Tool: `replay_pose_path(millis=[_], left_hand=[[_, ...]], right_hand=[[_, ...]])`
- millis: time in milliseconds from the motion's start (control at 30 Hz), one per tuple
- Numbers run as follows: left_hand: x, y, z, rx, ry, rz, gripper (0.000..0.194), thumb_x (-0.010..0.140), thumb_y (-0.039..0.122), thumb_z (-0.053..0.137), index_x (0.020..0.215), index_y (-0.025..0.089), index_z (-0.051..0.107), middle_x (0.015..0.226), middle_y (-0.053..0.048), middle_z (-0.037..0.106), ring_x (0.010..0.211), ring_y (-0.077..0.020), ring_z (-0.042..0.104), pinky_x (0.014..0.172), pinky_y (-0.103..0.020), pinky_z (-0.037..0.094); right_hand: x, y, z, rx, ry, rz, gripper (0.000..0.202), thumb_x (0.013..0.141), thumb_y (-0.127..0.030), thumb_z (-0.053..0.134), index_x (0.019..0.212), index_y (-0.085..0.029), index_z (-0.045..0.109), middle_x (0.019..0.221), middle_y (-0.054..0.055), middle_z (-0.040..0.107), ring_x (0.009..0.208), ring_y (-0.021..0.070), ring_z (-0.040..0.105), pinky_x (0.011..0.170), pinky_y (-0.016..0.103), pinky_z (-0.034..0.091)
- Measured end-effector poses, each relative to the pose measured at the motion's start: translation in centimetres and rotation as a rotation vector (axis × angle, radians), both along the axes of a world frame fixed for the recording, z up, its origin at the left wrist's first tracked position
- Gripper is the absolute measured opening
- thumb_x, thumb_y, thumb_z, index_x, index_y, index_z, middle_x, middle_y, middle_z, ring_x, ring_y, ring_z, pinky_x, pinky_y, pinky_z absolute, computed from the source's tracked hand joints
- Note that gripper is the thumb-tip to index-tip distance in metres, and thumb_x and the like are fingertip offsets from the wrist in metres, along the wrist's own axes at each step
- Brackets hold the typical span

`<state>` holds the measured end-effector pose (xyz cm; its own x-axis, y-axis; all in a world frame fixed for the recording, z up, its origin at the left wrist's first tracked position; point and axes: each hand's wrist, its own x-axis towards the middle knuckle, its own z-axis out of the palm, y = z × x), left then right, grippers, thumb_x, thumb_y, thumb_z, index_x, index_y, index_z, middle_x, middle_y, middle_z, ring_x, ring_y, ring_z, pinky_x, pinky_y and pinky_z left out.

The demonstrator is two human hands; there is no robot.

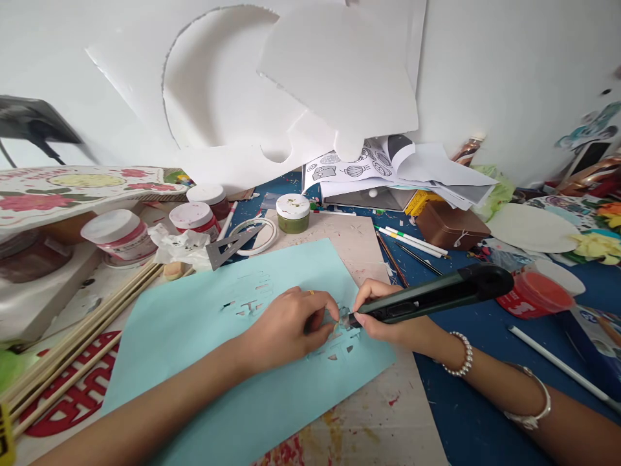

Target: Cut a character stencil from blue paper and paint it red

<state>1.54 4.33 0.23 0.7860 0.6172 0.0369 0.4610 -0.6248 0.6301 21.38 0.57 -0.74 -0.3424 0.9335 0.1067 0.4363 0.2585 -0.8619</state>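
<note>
A light blue paper sheet with small cut-outs lies tilted on a stained cardboard piece. My right hand grips a dark utility knife near its front end, its blade close to the cut-outs right of centre. Beside the blade, my left hand rests over the paper, thumb and index finger pinched together at a cut edge; what sits between the fingertips is too small to name.
Behind the sheet are a green paint jar, a tape roll and a grey set square. Wooden sticks lie left. White markers, a brown box and a red paint tub are right.
</note>
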Motion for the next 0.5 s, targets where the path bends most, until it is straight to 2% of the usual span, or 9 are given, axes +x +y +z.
replay_pose_path(millis=[200,500], left_hand=[[-0.04,0.0,-0.1,0.003,0.0,-0.003,0.012,0.076,0.012,0.049,0.084,0.019,0.056,0.054,0.007,0.042,0.052,-0.0092,0.043,0.058,-0.021,0.032],[-0.05,0.03,-0.16,0.006,-0.004,-0.004,0.013,0.075,0.013,0.049,0.084,0.02,0.056,0.054,0.007,0.043,0.053,-0.0095,0.044,0.058,-0.021,0.033]], right_hand=[[0.08,0.01,0.07,0.016,0.017,0.0,0.011,0.069,-0.007,0.052,0.071,-0.017,0.049,0.064,-0.003,0.052,0.054,0.0078,0.048,0.048,0.017,0.038],[0.07,-0.1,0.03,-0.028,0.004,0.02,0.007,0.071,-0.013,0.055,0.076,-0.018,0.053,0.062,-0.003,0.052,0.051,0.0073,0.046,0.045,0.017,0.037]])
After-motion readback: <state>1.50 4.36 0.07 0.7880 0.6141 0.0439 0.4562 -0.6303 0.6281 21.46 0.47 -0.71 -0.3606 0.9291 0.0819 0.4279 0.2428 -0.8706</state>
